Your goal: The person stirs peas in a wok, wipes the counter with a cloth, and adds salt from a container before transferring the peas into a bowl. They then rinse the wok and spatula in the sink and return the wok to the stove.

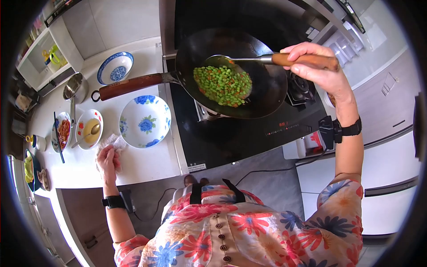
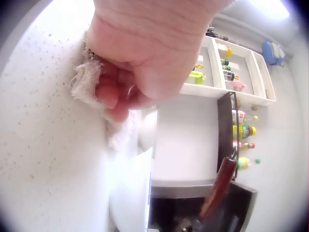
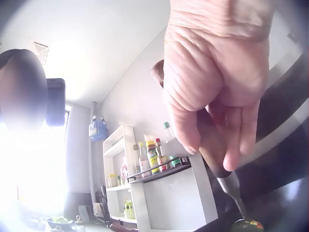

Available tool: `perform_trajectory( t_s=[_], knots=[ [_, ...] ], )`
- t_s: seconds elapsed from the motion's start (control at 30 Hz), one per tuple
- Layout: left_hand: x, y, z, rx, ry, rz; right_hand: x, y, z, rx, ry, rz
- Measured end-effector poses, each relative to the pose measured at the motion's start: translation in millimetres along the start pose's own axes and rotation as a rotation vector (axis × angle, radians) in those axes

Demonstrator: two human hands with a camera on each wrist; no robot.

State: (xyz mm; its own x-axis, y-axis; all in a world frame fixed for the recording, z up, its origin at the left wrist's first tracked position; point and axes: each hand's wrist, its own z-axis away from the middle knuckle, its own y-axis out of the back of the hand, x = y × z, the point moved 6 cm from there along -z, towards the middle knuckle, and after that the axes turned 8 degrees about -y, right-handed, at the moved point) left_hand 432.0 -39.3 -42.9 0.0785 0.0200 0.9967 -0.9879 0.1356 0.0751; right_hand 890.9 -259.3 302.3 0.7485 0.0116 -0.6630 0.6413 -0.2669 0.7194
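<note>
In the head view my right hand (image 1: 322, 73) grips the wooden handle of a metal ladle (image 1: 251, 59). The ladle's rounded head dips into the wok (image 1: 269, 84), at the back edge of a heap of green beans with orange bits (image 1: 220, 86). The wok sits on the black stove (image 1: 240, 138), its long wooden handle (image 1: 131, 86) reaching left over the counter. My left hand (image 1: 108, 161) rests at the counter's front with its fingers curled round a white cloth (image 1: 116, 141). Up close in the left wrist view, the cloth (image 2: 87, 83) bunches under the fingers.
A flowered plate (image 1: 133, 118) lies between the cloth and the stove. Left of it stand a bowl of yellow liquid (image 1: 95, 122) with a spoon, a dish of red strips (image 1: 63, 133) with chopsticks across it, and a small saucepan (image 1: 76, 86). Behind is a blue-rimmed bowl (image 1: 104, 71).
</note>
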Motion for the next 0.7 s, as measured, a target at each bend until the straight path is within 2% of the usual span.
perform_trajectory(
  t_s=[0.07, 0.1, 0.2, 0.3, 0.43, 0.57, 0.63, 0.7],
  knots=[
    [2.0, -0.7, 1.0, -0.016, -0.008, 0.007, -7.0, 8.0, -1.7, 0.111, -0.031, 0.070],
    [3.3, -2.3, 2.5, -0.033, -0.010, 0.011, -5.2, 12.2, -2.9, 0.211, -0.060, -0.041],
    [2.9, -1.9, 1.5, -0.050, -0.007, 0.024, 12.0, 27.1, -14.4, 0.289, -0.171, -0.310],
    [-0.4, -1.0, -0.3, -0.074, -0.011, 0.030, 28.5, 24.4, -24.0, 0.285, -0.231, -0.449],
    [2.0, -1.6, 3.3, -0.077, 0.013, 0.028, 37.5, 23.4, -23.9, 0.342, -0.291, -0.369],
    [0.7, -2.3, 3.8, -0.066, -0.008, 0.018, 31.0, 37.4, -15.0, 0.290, -0.261, -0.394],
    [-3.5, -1.8, 4.4, -0.052, -0.010, 0.011, 21.2, 41.6, -7.4, 0.174, -0.173, -0.421],
    [-1.6, -3.9, 3.0, -0.049, -0.022, -0.003, 24.3, 40.6, 2.5, 0.154, -0.179, -0.444]
  ],
)
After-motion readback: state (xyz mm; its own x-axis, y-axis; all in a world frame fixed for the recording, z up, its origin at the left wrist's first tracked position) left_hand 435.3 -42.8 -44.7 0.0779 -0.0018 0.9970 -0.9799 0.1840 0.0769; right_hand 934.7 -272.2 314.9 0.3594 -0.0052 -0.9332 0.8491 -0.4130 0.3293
